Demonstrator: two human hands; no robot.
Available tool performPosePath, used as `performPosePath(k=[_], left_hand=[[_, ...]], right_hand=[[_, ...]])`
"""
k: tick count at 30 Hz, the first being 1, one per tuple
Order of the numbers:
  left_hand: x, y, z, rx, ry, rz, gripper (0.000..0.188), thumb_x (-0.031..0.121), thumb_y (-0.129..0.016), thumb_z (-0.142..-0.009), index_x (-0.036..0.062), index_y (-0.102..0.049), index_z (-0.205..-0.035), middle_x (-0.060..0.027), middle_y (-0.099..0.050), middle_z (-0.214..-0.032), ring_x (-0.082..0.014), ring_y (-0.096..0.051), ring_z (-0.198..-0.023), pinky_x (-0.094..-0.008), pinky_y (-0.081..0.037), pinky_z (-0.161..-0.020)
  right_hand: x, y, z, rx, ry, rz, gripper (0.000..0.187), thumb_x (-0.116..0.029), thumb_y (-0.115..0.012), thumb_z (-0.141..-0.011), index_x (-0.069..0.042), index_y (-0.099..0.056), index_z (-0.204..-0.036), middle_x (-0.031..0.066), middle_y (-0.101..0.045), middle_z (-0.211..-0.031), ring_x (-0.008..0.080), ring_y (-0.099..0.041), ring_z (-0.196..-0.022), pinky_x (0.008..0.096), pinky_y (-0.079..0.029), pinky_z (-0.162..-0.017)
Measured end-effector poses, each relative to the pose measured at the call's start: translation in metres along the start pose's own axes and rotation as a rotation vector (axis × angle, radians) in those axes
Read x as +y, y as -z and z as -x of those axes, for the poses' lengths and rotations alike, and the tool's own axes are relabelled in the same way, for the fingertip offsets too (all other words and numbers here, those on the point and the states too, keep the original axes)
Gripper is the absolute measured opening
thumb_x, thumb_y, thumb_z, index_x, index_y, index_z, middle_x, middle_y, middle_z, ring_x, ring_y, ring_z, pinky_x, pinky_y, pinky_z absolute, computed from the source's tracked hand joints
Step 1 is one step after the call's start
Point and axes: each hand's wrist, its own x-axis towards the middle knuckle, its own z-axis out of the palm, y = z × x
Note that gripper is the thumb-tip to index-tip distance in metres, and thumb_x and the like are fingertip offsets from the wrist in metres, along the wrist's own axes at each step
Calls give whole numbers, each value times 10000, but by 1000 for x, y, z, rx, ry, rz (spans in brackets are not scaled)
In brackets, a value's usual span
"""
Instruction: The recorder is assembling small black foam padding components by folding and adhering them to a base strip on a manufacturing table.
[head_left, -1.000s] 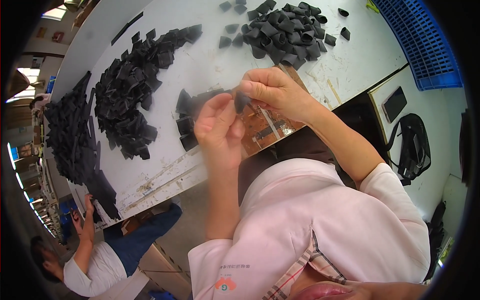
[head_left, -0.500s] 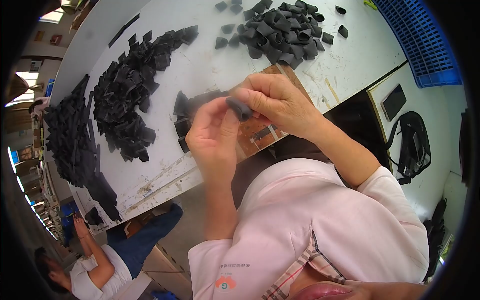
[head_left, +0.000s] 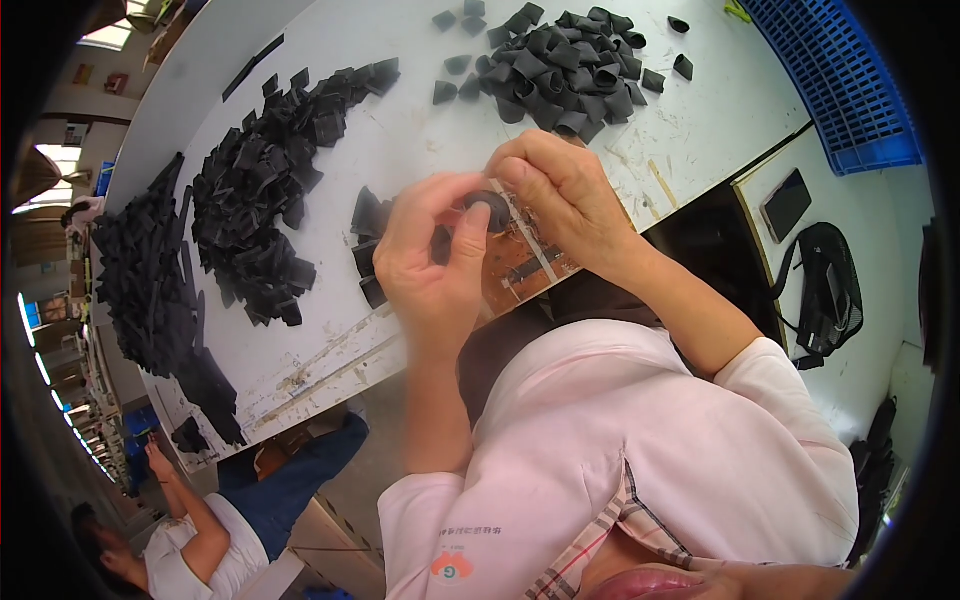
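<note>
A curled black tube-like piece point(head_left: 488, 208) is pinched between the thumb and fingers of my left hand point(head_left: 425, 255), its rounded opening facing me. My right hand point(head_left: 568, 195) is just to the right and apart from that piece. Its fingertips are closed together, and whatever they hold, if anything, is hidden. Beneath both hands lies a worn brown wooden board point(head_left: 510, 275) with a pale strip across it. Several flat black pieces point(head_left: 369, 245) lie left of my left hand, partly covered by it.
On the white table point(head_left: 400, 140) are a heap of black tubes point(head_left: 565, 70), a heap of flat black pieces point(head_left: 255, 185) and long black strips point(head_left: 150, 280). A blue crate point(head_left: 840, 90), phone point(head_left: 787, 205) and black mesh bag point(head_left: 828, 285) lie right. Another person point(head_left: 205, 540) sits lower left.
My right hand has come off the black piece and moved slightly right. My left hand keeps the piece, now turned with its rounded opening more toward me.
</note>
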Motion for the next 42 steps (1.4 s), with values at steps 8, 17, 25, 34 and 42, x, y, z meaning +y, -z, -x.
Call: performPosePath(k=[8, 17, 25, 34, 42], left_hand=[[-1, -15, 4, 384, 95, 480, 80, 72, -512, -860, -5, -528, -847, -81, -558, -866, -100, -506, -751, -221, -421, -694], [-7, -11, 17, 491, 183, 540, 76, 58, -533, -843, -12, -508, -829, -81, -577, -849, -101, -513, -722, -209, -417, -696], [-5, -13, 17, 404, 94, 258, 99, 69, -537, -845, -26, -526, -869, -82, -575, -857, -84, -499, -686, -196, -409, -656], [-7, -12, 23, 476, 214, 484, 106, 78, -505, -863, -25, -522, -879, -87, -560, -868, -84, -516, -664, -193, -421, -637], [-5, -10, 15, 303, 75, 245, 135, 50, -554, -815, -18, -534, -930, -83, -559, -877, -145, -534, -776, -248, -429, -729]], right_hand=[[-15, -10, 3, 68, 498, 536, 215, -228, -658, -691, -68, -542, -776, 44, -487, -710, 178, -521, -612, 272, -427, -456], [1, -5, -6, -67, 494, 397, 202, -92, -640, -714, -32, -575, -896, 62, -532, -732, 175, -521, -620, 268, -408, -491], [15, -1, -2, -184, 256, 109, 158, -50, -607, -735, -39, -611, -893, 48, -565, -734, 171, -535, -589, 269, -424, -517], [2, 0, -9, -99, 541, 380, 160, -40, -638, -701, -44, -607, -857, 41, -553, -669, 167, -521, -577, 262, -408, -499], [22, -3, -6, -231, 232, -11, 102, -104, -586, -782, -29, -605, -848, 49, -557, -669, 176, -533, -582, 263, -417, -522]])
